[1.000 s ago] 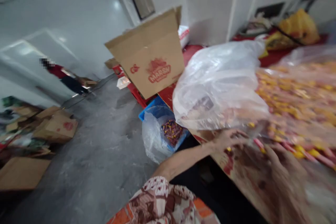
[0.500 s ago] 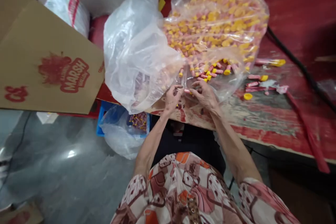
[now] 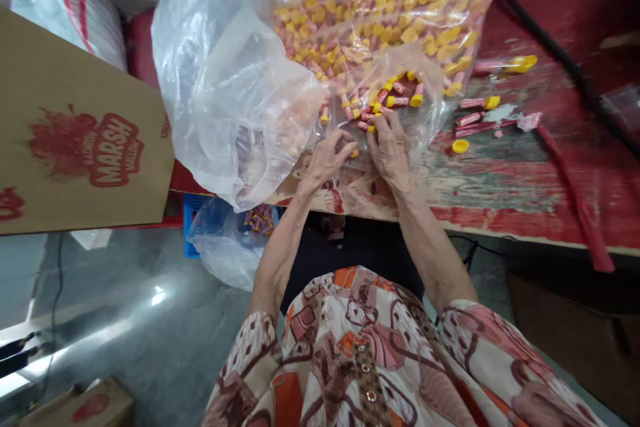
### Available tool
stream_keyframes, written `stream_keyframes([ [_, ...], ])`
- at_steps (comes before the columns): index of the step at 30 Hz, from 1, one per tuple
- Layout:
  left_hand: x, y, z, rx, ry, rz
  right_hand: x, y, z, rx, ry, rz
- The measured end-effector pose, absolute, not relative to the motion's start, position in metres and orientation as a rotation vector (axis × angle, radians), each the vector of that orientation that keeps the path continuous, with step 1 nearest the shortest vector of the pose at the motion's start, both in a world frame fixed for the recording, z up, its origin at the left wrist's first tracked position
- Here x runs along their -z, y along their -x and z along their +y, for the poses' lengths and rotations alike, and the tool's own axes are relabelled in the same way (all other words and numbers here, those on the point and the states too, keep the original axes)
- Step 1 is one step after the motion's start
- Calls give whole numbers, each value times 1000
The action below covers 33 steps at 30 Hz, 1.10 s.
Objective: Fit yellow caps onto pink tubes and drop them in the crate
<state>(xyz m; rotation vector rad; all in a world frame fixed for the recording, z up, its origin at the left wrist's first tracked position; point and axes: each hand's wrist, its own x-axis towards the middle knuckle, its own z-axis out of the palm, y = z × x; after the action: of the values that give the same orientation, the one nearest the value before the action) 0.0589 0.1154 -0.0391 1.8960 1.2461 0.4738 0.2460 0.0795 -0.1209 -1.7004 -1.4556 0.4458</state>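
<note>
My left hand (image 3: 327,159) is closed at the table's front edge, thumb and forefinger at a small yellow-capped piece (image 3: 354,153) whose body the fingers mostly hide. Beside it, my right hand (image 3: 391,149) reaches to the mouth of the clear bag, its fingertips closed on a small pink tube with a yellow cap (image 3: 371,127). Several similar pink tubes (image 3: 399,101) lie loose just beyond these fingers. Behind them spreads a large clear plastic bag (image 3: 390,20) full of yellow-capped pink tubes. To the left, a crumpled translucent bag (image 3: 225,80) hangs over the table edge.
A printed cardboard box (image 3: 85,140) stands at left, with a white sack (image 3: 70,13) behind it. Below the table is a blue crate (image 3: 190,227). At right lie a loose yellow cap (image 3: 461,146), a red strip (image 3: 575,193) and a black cable (image 3: 555,47).
My hands have moved apart from a pink tube they held between them. The right hand has gone forward to the loose tubes. The view has shifted forward and right.
</note>
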Motion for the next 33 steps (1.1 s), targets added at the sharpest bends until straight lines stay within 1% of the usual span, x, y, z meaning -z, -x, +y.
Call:
stream_keyframes([
  [4,49,-42,112,-597,-1740,1308,125,-247,81,-445,1707,-1476],
  [7,54,-43,99,-686,-1853,1409,130,-248,83,-429,1701,-1457],
  [12,58,-56,99,-590,-2128,1323,133,-244,83,-430,1628,-1412],
  [18,74,-51,98,-838,-2188,1341,127,-242,79,-473,1629,-1550],
  [22,82,-44,95,-783,-2195,1431,123,-243,77,-462,1657,-1586],
  [27,87,-40,97,-876,-2130,1458,120,-242,76,-454,1662,-1532],
  [31,93,-42,96,-816,-2112,1489,117,-242,77,-459,1717,-1610],
  [33,92,-45,96,-851,-2050,1482,116,-242,77,-469,1725,-1598],
])
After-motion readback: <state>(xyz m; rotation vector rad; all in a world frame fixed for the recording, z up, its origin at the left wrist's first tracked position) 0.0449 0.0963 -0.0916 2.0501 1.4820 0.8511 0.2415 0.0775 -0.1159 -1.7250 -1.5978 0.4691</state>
